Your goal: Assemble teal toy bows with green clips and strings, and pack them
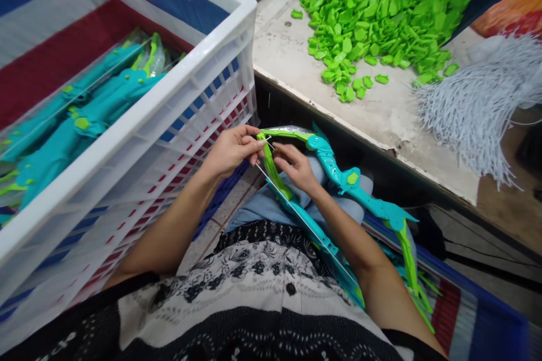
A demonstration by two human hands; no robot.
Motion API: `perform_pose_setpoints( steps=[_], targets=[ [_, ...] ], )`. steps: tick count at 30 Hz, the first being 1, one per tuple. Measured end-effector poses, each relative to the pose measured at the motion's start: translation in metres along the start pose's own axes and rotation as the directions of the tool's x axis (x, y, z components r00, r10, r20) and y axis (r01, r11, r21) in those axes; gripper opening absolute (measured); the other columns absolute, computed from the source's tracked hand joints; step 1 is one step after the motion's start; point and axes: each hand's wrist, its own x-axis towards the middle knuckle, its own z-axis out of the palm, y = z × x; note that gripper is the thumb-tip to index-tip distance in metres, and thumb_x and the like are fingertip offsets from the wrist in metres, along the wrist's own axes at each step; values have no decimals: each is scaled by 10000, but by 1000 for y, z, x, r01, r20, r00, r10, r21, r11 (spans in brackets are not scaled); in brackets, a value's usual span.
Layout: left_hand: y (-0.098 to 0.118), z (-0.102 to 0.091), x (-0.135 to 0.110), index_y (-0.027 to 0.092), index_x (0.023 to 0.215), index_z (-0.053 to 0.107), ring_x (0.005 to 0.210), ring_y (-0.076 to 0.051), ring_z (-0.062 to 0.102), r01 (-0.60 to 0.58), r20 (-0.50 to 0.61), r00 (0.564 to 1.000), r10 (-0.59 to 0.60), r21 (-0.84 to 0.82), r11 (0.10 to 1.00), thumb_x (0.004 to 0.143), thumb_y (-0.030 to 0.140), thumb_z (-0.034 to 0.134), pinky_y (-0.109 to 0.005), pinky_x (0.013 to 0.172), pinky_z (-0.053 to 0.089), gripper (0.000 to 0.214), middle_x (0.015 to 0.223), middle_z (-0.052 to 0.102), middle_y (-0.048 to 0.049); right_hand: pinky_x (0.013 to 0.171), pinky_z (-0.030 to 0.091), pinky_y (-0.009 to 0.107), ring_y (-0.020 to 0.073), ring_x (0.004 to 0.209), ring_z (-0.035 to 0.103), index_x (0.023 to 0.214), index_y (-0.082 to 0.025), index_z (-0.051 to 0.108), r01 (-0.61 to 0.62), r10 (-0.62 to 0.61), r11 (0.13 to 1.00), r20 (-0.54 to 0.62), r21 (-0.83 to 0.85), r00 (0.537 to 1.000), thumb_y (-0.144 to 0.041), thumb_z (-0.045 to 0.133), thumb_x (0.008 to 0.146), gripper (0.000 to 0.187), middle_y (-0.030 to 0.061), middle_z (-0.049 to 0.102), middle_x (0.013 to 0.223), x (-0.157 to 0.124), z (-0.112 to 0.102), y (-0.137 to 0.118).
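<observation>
My left hand is closed around the green tip of a toy bow, thumb and fingers pinching it. My right hand is just to the right, its fingertips pinched on a thin white cord at that tip. The teal toy bow arches away to the right over my lap, with a green limb at each end. A second green limb runs down from my fingers to a teal part; I cannot tell whether it belongs to another bow. A white cord stretches taut beside it.
On the left stands a white slatted crate holding several bagged teal bows. Green plastic pieces are heaped on the worn table, beside a bundle of white cords. A blue-rimmed container with teal pieces is at lower right.
</observation>
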Motion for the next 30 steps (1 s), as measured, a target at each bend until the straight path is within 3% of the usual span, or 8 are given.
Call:
perform_pose_setpoints(
  steps=[8, 13, 16, 19, 22, 24, 26, 30],
  targets=[
    [9, -4, -6, 132, 879, 537, 406, -93, 527, 38, 34, 999, -39, 43, 998, 641, 392, 769, -204, 438, 416, 422, 567, 636, -6, 724, 466, 286, 132, 767, 583, 807, -195, 672, 334, -341, 938, -61, -96, 938, -268, 600, 841, 108, 18, 627, 799, 47, 3, -35],
    [10, -5, -7, 164, 852, 549, 442, -116, 541, 3, 7, 1000, -5, 320, 947, 698, 384, 704, -217, 463, 407, 311, 532, 584, 27, 682, 438, 265, 113, 693, 540, 679, -167, 599, 265, -277, 957, -99, -122, 956, -241, 610, 811, 152, -13, 573, 691, 45, 10, -33],
    [3, 1, -6, 162, 771, 576, 613, -130, 588, -134, -123, 962, 245, 569, 811, 715, 301, 652, -226, 552, 427, 168, 692, 629, -11, 634, 433, 237, 93, 641, 516, 681, -155, 578, 123, -148, 987, -297, -100, 943, -244, 622, 788, 147, -30, 552, 662, 68, -22, -14],
    [-5, 12, -6, 166, 806, 618, 780, -140, 589, -287, -80, 896, 436, 645, 708, 746, 186, 536, -255, 705, 450, 104, 843, 651, -28, 574, 412, 220, 71, 570, 445, 660, -151, 511, -10, -49, 996, -677, -84, 734, -204, 604, 782, 162, -37, 491, 606, 98, -73, -2],
    [-6, 23, 2, 172, 770, 675, 809, -155, 586, -345, 47, 917, 395, 590, 730, 737, 162, 498, -297, 809, 443, 180, 792, 658, -27, 574, 418, 229, 79, 602, 442, 712, -153, 491, 13, -93, 994, -821, -104, 564, -169, 540, 824, 124, -7, 484, 654, 101, -90, -23],
    [1, 27, 10, 170, 769, 702, 823, -173, 601, -260, 31, 961, 275, 445, 857, 731, 229, 548, -313, 821, 451, 169, 802, 676, -38, 664, 459, 268, 107, 686, 502, 759, -152, 536, 172, -301, 953, -737, -248, 605, -178, 544, 846, 92, 21, 522, 721, 80, -66, -49],
    [14, 27, 17, 157, 795, 712, 812, -184, 619, -105, -33, 993, 113, 198, 975, 726, 337, 601, -315, 788, 472, 223, 827, 694, -55, 766, 468, 328, 149, 795, 546, 751, -192, 556, 375, -551, 818, -406, -436, 729, -209, 549, 866, 117, 25, 547, 754, 51, -27, -68],
    [42, 17, 14, 129, 744, 694, 756, -162, 625, -13, -108, 994, 18, 46, 999, 632, 341, 732, -269, 709, 484, 242, 855, 705, -78, 752, 480, 341, 160, 818, 546, 806, -211, 573, 430, -565, 786, -234, -444, 791, -195, 534, 873, 79, 31, 569, 794, 15, 32, -67]
  ],
)
